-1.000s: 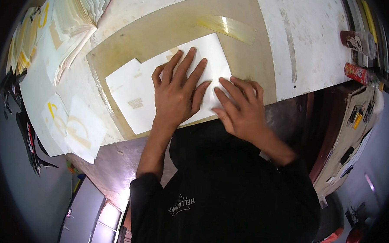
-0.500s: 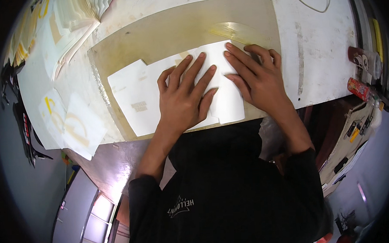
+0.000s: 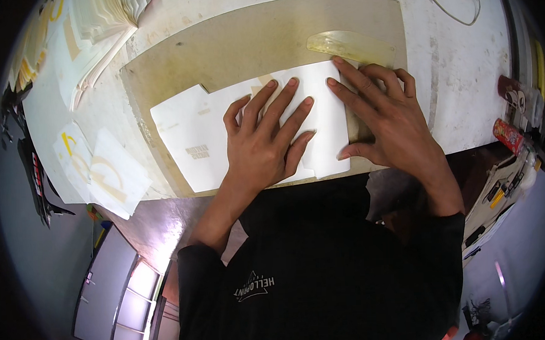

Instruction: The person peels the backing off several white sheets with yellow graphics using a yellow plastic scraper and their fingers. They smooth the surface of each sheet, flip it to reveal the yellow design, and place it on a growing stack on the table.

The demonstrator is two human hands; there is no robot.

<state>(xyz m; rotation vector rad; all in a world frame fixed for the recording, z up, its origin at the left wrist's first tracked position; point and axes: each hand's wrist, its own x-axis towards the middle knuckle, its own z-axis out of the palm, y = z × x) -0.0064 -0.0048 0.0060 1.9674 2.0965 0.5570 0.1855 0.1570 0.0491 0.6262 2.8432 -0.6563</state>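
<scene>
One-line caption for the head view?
Left hand and right hand press flat on a white sheet atop a brown board.

One head-worn fisheye view looks steeply down from above and close onto the desk [image 3: 463, 70], its edges bending, the person's own chest filling the lower frame

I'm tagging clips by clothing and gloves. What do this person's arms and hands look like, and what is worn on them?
Both the left hand and the right hand are bare: no gloves, and no rings or watch that I can see. The forearms are uncovered; black sleeves sit pushed up toward the elbows. They belong to a black top with a small white triangular print on the chest.
</scene>
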